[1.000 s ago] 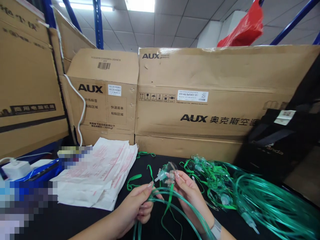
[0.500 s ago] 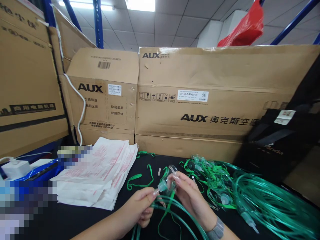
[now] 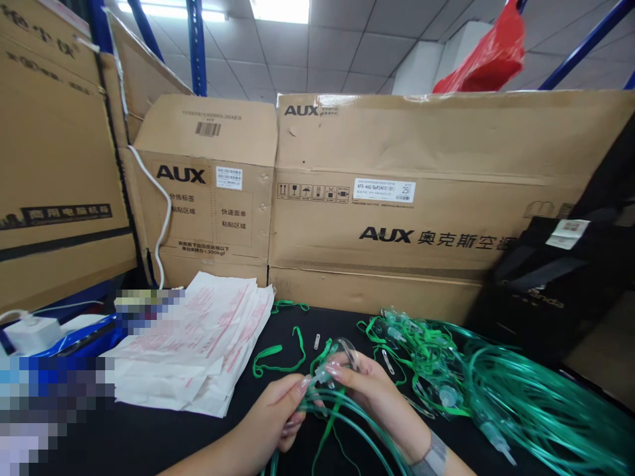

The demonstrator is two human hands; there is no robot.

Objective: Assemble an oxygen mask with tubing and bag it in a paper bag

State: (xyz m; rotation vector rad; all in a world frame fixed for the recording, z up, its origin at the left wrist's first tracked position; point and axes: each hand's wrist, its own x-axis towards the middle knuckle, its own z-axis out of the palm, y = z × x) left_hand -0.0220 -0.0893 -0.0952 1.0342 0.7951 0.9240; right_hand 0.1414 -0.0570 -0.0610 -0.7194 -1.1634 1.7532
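My left hand (image 3: pixel 280 404) is closed on the green oxygen tubing (image 3: pixel 366 426), thumb and fingertips pinching its end at a pale connector (image 3: pixel 321 375). From the right, my right hand (image 3: pixel 370 389) grips a clear oxygen mask (image 3: pixel 348 348) around its connector, and covers much of the mask. The two hands almost meet, with the connector between them. Whether the tube end is fully seated on it, I cannot tell. A green elastic strap (image 3: pixel 333 418) hangs down below the mask, and loops of tubing curve under both hands.
Printed white paper sheets or pouches (image 3: pixel 198 337) lie stacked at left. A loose green strap (image 3: pixel 280 352) and small metal strips (image 3: pixel 317 341) rest on the black table. Tangled masks with straps (image 3: pixel 431 363) and coiled tubing (image 3: pixel 540 403) are heaped at right. Cardboard boxes (image 3: pixel 377 284) stand behind.
My right hand has shifted slightly left and down, its fingers now closing over the connector. My left hand stays at the tube end, almost unmoved.
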